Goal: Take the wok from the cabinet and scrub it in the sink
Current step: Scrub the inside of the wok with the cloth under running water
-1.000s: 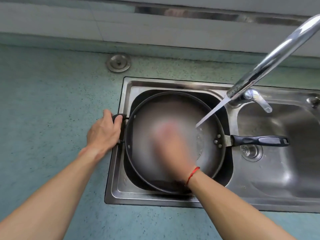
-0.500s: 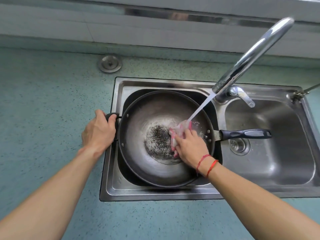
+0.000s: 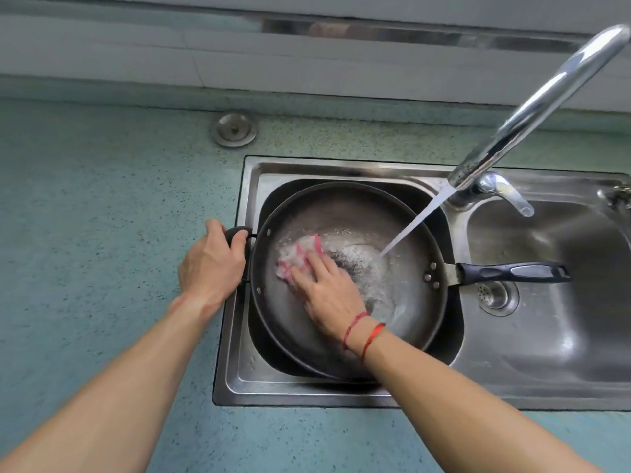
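- Nearest the camera, two bare forearms reached forward over the front edge of the speckled teal table (image 3: 102, 216), the right one wearing two red string bracelets (image 3: 363, 332) at the wrist.
- The steel sink (image 3: 239, 380) sat sunk into the table, its near rim running just beyond the forearms.
- The dark wok (image 3: 341, 216) lay in the left basin, nearly filling it, with only narrow gaps between its rim and the basin walls.
- The right hand (image 3: 327, 288) pressed flat, fingers spread, on a pink-and-white cloth (image 3: 297, 256) against the wok's inner left slope.
- The left hand (image 3: 208, 264) was clenched around the small loop handle (image 3: 237, 233) at the wok's left rim, over the sink's left edge.
- The long black handle (image 3: 512, 273) stretched right across the divider and hung over the right basin, above the drain strainer (image 3: 495, 297); that basin held nothing else.
- Water (image 3: 413, 223) fell slantwise from the chrome faucet (image 3: 532, 107) into the wok's right of centre, foaming there.
- Farther back, a round metal cap (image 3: 234, 129) sat in the open table, clear of the sink's corner, before the wall.
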`<state>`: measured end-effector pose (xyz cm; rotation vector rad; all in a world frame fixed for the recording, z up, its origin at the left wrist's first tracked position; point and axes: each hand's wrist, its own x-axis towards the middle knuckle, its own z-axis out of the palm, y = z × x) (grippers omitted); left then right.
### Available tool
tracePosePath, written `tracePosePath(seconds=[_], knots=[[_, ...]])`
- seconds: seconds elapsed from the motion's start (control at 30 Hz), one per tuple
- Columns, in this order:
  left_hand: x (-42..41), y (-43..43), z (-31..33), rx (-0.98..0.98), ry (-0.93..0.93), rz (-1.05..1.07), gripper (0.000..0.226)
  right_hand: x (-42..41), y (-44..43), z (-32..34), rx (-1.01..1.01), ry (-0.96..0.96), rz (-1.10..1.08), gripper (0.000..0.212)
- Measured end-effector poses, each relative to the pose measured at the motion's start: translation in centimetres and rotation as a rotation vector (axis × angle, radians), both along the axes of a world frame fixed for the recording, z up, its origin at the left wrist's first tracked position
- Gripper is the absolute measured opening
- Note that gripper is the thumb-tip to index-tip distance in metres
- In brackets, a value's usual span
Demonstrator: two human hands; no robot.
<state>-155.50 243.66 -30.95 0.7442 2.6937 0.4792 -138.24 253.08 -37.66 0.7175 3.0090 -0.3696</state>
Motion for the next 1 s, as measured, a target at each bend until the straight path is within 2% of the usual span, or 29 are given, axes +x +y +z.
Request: tracePosePath(seconds=[0.1, 0.27, 0.37, 0.43, 0.53, 0.73, 0.9, 1.0], knots=[[0.0, 0.0, -0.1, 0.005, 0.004, -0.007, 0.034, -0.8, 2.4, 0.2, 0.025, -0.074, -0.073, 0.051], [0.1, 0.0, 0.0, 0.008, -0.003, -0.008, 0.034, 2.5, 4.7, 1.3, 0.065, -0.240, -0.212, 0.062], [0.3, 0.2, 0.2, 0.018, -0.003, -0.012, 0.034, 5.3, 5.1, 2.7, 0.064, -0.299, -0.232, 0.057], [0.3, 0.1, 0.3, 0.020, -0.001, -0.011, 0.034, 6.7, 4.7, 3.5, 0.063, -0.363, -0.209, 0.046], [0.4, 0.0, 0.5, 0.018, -0.010, -0.009, 0.034, 7.8, 3.7, 4.5, -0.027, -0.432, -0.165, 0.038], [0.3, -0.1, 0.2, 0.021, -0.004, -0.019, 0.035, 6.4, 0.2, 3.3, -0.144, -0.263, -0.092, 0.033], [-0.1, -0.2, -0.2, 0.022, 0.006, -0.034, 0.035, 2.9, 1.5, 1.9, -0.047, 0.013, -0.072, 0.020], [-0.3, -0.2, -0.3, 0.027, 0.008, -0.045, 0.035, 1.7, 3.1, 2.3, 0.000, 0.018, -0.120, 0.011]])
